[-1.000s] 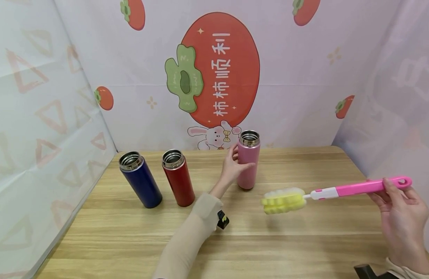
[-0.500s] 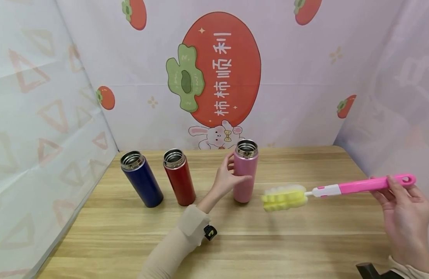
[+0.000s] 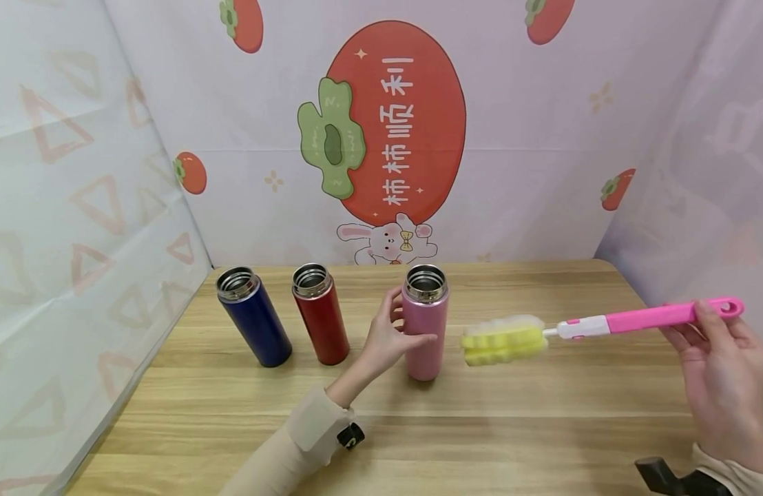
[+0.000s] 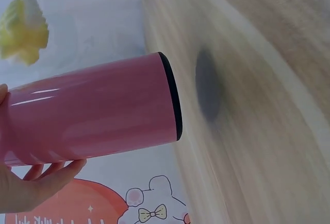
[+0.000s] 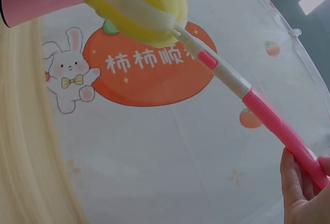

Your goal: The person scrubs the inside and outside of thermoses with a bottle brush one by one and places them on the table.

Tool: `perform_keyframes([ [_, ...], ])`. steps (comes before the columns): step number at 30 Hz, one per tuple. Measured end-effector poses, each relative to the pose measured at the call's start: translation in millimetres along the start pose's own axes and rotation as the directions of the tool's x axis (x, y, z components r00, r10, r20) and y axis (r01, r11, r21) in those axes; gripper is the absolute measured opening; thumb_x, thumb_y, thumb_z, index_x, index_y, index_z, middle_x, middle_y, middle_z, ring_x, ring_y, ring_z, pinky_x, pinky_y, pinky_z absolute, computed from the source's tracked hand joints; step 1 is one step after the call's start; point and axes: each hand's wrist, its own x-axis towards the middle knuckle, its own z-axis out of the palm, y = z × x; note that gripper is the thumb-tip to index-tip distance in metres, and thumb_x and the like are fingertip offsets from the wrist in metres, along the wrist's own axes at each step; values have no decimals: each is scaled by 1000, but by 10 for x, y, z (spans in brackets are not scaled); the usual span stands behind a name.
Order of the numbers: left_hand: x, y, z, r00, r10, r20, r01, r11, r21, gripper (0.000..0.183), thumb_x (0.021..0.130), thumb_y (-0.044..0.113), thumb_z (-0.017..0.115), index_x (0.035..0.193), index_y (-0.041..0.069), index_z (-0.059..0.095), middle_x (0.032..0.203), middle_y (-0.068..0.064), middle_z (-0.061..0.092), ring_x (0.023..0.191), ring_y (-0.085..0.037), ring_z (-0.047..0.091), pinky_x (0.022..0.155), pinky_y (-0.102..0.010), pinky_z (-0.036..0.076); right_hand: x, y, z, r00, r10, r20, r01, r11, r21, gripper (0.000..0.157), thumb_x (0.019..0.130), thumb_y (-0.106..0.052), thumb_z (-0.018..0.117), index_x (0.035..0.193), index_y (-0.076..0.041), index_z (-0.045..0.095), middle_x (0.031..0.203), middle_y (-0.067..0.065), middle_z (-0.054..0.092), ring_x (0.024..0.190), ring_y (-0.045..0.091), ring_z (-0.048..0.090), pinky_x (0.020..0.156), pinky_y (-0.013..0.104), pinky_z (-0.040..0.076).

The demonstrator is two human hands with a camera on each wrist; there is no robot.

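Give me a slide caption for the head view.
Left hand gripping a pink bottle, right hand a yellow-headed brush; blue bottle and red bottle stand on the table.

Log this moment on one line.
left hand: grips pink cylindrical bottle, lidless, above wood-grain table | right hand: holds pink-handled yellow-sponge brush, outside bottle | blue cylindrical bottle, red cylindrical bottle: standing

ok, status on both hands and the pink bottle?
Left hand grips pink bottle, raised off table. Right hand holds brush by pink handle. Nothing visible between brush and bottle.
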Motion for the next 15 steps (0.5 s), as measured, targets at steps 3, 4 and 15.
perform_keyframes([
  [3, -99, 60, -36, 1000, -16, 14, 16, 1000, 3, 81, 64, 12, 79, 129, 19, 32, 118, -9, 49, 99, -23, 54, 80, -36, 47, 23, -14, 43, 1000, 7, 17, -7, 1000, 4, 10, 87, 10, 43, 92, 13, 50, 77, 21, 56, 75, 34, 63, 72, 40, 49],
  [4, -141, 106, -46, 1000, -21, 19, 21, 1000, 6, 80, 64, 11, 78, 129, 17, 31, 118, -10, 49, 99, -24, 53, 80, -37, 47, 30, -19, 59, 1000, 10, 20, -10, 1000, 12, 9, 87, 10, 43, 92, 13, 49, 77, 21, 56, 75, 34, 63, 72, 40, 49],
  [15, -398, 12, -131, 999, -14, 52, 12, 999, 37, 82, 64, 12, 79, 129, 15, 29, 118, -13, 46, 102, -27, 51, 84, -41, 44, 79, -55, 240, 998, 57, 32, -59, 997, 56, 11, 89, 4, 44, 98, 8, 47, 83, 22, 56, 82, 34, 61, 78, 40, 47],
])
